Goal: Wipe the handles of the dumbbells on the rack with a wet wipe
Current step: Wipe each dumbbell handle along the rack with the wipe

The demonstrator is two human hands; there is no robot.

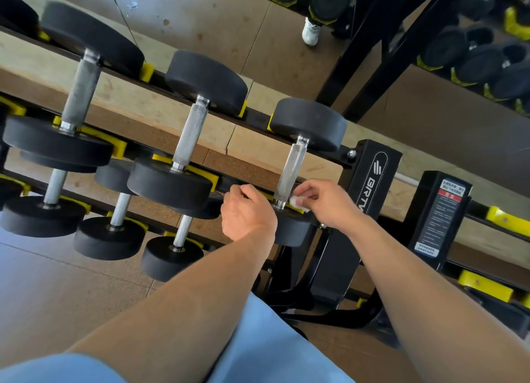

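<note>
Item: dumbbell rack, head view, near to far.

- Person: blue shorts (275, 351) at bottom, both bare forearms reaching fwd to the rack's right end.
- Left hand (247, 212): fingers curled, back of hand to camera, at the rack's front rail just left of the end dumbbell's handle. Whether the grip holds anything: cannot tell, fingertips hidden.
- Right hand (327, 202): grip pinched on a wipe (298, 203), white, folded small, touching the lower end of the handle (290, 171) from its right side.
- End dumbbell (308, 123): top tier, last at the rack's right end; black round heads, knurled steel handle. Near head partly hidden behind the hands, far head on the back rail.
- Rack (370, 167): black frame w/ yellow cradles (146, 71); upright at right end bears "BRTW" lettering.
- Top tier, leftwards: 2nd dumbbell (190, 133) mid-rail, 3rd (79, 91) twd the left end; bigger heads each step left.
- Lower tier: 3 smaller dumbbells w/ smooth handles, nearest one (179, 239) under the 2nd.
- Right of rack: black post w/ warning label (450, 194), red band, text too small to read.
- Far: wood-tone floor, a second rack (470, 52) w/ dark dumbbells at top right, a white shoe (311, 32) by its leg.
</note>
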